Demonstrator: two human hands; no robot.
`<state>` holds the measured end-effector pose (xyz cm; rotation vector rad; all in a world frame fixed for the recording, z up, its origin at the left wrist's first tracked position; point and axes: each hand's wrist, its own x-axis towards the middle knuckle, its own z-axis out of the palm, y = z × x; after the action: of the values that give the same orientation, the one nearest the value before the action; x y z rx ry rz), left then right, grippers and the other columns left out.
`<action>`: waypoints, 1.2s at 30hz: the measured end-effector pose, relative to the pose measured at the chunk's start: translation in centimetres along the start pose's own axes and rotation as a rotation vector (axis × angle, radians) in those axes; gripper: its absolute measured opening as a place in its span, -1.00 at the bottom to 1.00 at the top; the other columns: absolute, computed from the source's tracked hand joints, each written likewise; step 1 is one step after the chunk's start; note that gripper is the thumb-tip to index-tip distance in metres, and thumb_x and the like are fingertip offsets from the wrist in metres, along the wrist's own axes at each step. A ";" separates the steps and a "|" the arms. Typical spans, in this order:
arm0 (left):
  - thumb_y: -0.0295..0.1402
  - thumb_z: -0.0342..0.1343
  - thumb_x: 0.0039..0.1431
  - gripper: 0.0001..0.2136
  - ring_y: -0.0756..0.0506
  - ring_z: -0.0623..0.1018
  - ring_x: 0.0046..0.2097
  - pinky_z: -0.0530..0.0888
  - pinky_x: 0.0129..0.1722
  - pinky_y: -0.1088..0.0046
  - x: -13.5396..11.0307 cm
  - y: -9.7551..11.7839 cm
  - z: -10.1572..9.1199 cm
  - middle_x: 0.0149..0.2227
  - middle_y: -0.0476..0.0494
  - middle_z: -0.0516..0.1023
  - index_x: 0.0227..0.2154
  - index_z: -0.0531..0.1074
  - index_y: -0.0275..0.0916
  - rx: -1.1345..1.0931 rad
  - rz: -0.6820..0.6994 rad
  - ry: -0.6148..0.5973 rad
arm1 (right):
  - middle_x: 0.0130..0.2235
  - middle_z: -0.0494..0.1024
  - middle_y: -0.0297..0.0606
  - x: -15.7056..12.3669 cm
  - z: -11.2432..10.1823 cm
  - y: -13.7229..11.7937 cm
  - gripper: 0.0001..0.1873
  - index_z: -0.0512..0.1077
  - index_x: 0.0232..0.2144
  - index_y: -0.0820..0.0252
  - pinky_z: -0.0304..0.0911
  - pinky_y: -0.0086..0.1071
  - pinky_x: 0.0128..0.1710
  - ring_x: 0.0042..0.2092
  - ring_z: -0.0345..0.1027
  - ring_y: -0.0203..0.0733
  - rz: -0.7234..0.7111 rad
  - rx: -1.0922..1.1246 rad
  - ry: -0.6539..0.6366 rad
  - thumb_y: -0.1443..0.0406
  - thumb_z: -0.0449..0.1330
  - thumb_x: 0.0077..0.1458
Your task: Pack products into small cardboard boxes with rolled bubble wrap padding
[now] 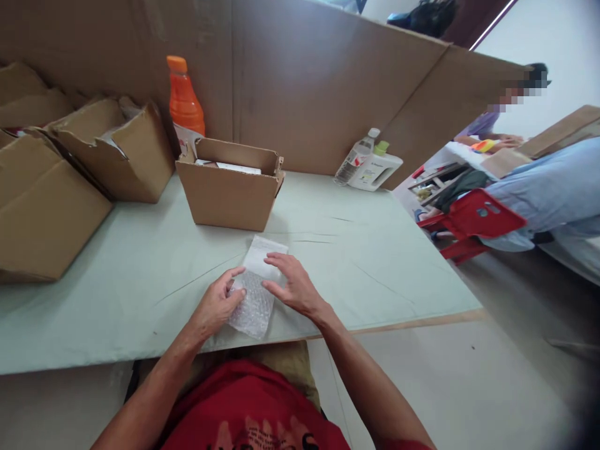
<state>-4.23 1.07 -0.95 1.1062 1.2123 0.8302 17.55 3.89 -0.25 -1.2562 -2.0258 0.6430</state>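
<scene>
A bubble-wrap pouch [255, 306] with a white item showing at its far end lies on the pale green table [140, 275], near the front edge. My left hand [219, 303] rests on the pouch's left side, fingers curled and thumb pressing the wrap. My right hand [293, 284] lies flat on its right side, fingers stretched over the white end. An open cardboard box [229, 187] stands just beyond the pouch, with white items inside.
More cardboard boxes [51, 181] crowd the table's left. An orange bottle [184, 100] stands behind the open box. A clear bottle [356, 159] and a white jug [377, 172] sit at the back right. A cardboard wall [328, 81] backs the table. A person sits at right by a red chair [473, 219].
</scene>
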 end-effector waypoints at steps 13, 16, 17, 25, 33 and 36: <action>-0.18 0.20 0.01 -0.60 0.06 0.19 -0.55 0.11 -0.54 0.54 -4.3 -0.2 -0.8 -0.58 0.12 0.22 -0.11 0.50 -0.30 -0.088 -0.234 -0.237 | -0.37 0.58 -0.31 2.3 -7.4 2.5 -0.77 0.53 -0.33 0.13 0.31 -0.34 -0.28 -0.34 0.41 -0.20 0.251 0.189 0.259 0.15 0.15 0.21; -0.16 0.24 0.01 -0.59 0.07 0.22 -0.55 0.15 -0.52 0.54 -4.7 0.1 0.4 -0.56 0.10 0.27 -0.11 0.49 -0.29 -0.159 -0.295 -0.337 | -0.43 0.57 -0.32 4.9 -9.7 4.2 -0.74 0.55 -0.42 0.17 0.29 -0.37 -0.34 -0.39 0.38 -0.23 0.313 0.199 0.177 0.10 0.23 0.09; -0.16 0.25 0.02 -0.59 0.07 0.23 -0.54 0.16 -0.52 0.54 -4.8 0.1 0.8 -0.55 0.10 0.30 -0.10 0.49 -0.28 -0.184 -0.306 -0.353 | -0.45 0.58 -0.32 5.9 -10.2 5.1 -0.74 0.55 -0.44 0.18 0.30 -0.36 -0.33 -0.40 0.38 -0.23 0.322 0.153 0.161 0.11 0.26 0.04; -0.13 0.31 0.02 -0.55 0.00 0.44 -0.39 0.33 -0.37 0.48 -5.1 -1.9 3.5 -0.34 -0.07 0.51 -0.07 0.48 -0.27 -0.292 -0.346 -0.382 | -0.11 0.65 -0.15 4.2 -10.5 7.2 -0.72 0.57 -0.18 0.15 0.33 -0.14 0.00 -0.07 0.48 -0.07 0.249 -0.096 0.403 0.20 0.12 0.15; -0.04 0.29 0.07 -0.50 -0.09 0.54 -0.30 0.48 -0.46 0.45 -3.0 0.4 3.9 -0.28 -0.18 0.54 -0.05 0.44 -0.31 -0.536 -0.416 -0.370 | -0.08 0.67 -0.19 -3.8 -5.1 5.5 -0.77 0.58 -0.20 0.07 0.34 -0.04 0.09 0.01 0.52 -0.02 0.199 -0.067 0.246 0.28 0.13 0.20; -0.04 0.11 0.22 -0.57 -0.17 0.59 -0.21 0.53 -0.52 0.40 -0.7 2.0 4.7 -0.07 -0.38 0.55 -0.03 0.35 -0.30 -0.608 -0.473 -0.317 | -0.07 0.66 -0.21 -5.2 -5.8 4.5 -0.77 0.57 -0.15 0.07 0.39 -0.14 0.03 -0.03 0.52 -0.07 0.247 -0.019 0.348 0.27 0.13 0.24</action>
<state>0.35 0.03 1.15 0.4055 0.8191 0.5674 26.15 1.40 -0.98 -1.5277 -1.6122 0.4769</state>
